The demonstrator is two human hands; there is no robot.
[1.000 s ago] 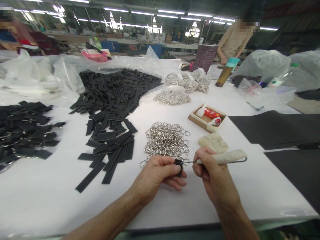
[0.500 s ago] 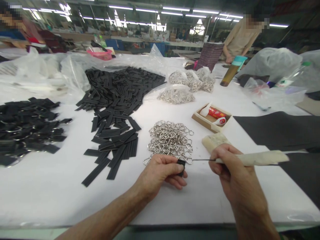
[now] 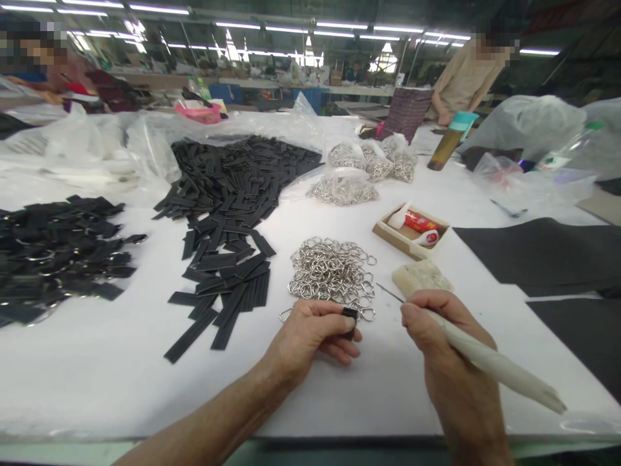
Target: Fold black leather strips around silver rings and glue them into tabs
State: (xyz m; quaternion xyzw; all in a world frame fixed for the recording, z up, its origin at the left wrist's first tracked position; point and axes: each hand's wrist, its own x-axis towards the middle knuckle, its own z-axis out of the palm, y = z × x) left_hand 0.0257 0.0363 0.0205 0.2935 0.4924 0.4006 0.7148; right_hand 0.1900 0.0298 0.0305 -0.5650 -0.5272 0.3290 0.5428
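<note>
Left hand [image 3: 298,336] pinches black strip [image 3: 350,313] at its fingertips. Right hand [image 3: 453,349] grips pale-handled tool [image 3: 504,367], tip apart from strip, near ring pile [image 3: 330,268] beyond left hand. Judged: strip free of tool.

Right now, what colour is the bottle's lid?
Light turquoise, best seen in the head view.

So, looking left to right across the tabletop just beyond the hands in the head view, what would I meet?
Pile of black pieces with rings among them → black strips → heap of loose metal rings → shallow open box → dark sheet.
</note>
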